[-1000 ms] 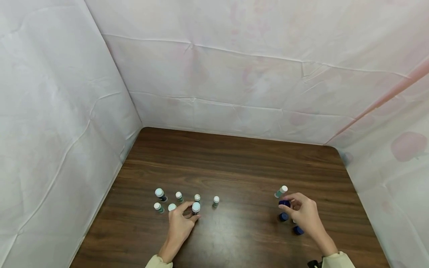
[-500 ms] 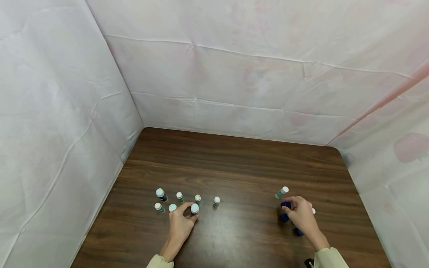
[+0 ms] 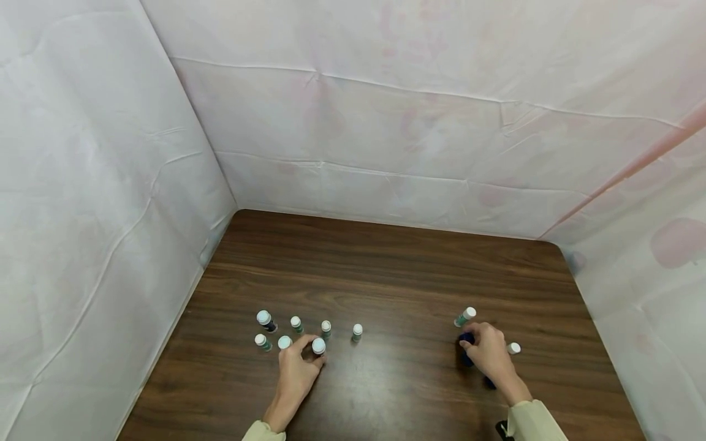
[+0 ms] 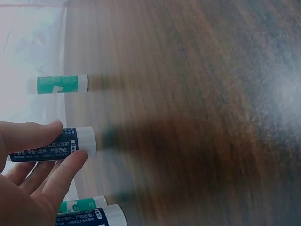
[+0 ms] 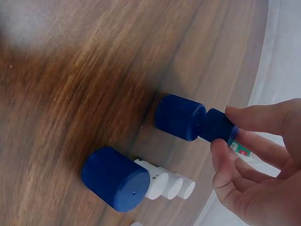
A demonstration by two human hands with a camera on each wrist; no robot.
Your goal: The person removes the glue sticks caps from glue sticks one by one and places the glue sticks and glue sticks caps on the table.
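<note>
My left hand [image 3: 295, 376] pinches an upright glue stick [image 4: 42, 148] with a dark blue label and white top between thumb and fingers. Close beside it stand several other glue sticks, among them a green-labelled one [image 4: 59, 84] and another dark blue one [image 4: 87, 216]. On the right side of the table, my right hand [image 3: 491, 358] pinches a small blue cap [image 5: 217, 126] between thumb and fingertips. Its end is right at a second blue cap [image 5: 178, 117] on the table. A third blue cap [image 5: 115, 179] stands nearer the camera.
White caps [image 5: 157, 181] stand in a row beyond the nearest blue cap. A green glue stick [image 3: 465, 316] stands just beyond my right hand, and a smaller one [image 3: 357, 332] stands alone mid-table. White sheeting [image 3: 353, 122] surrounds the brown table [image 3: 386, 269].
My right hand has shifted left and lowered the blue cap slightly, uncovering a white cap at its right. My left hand has brought its glue stick slightly left and nearer.
</note>
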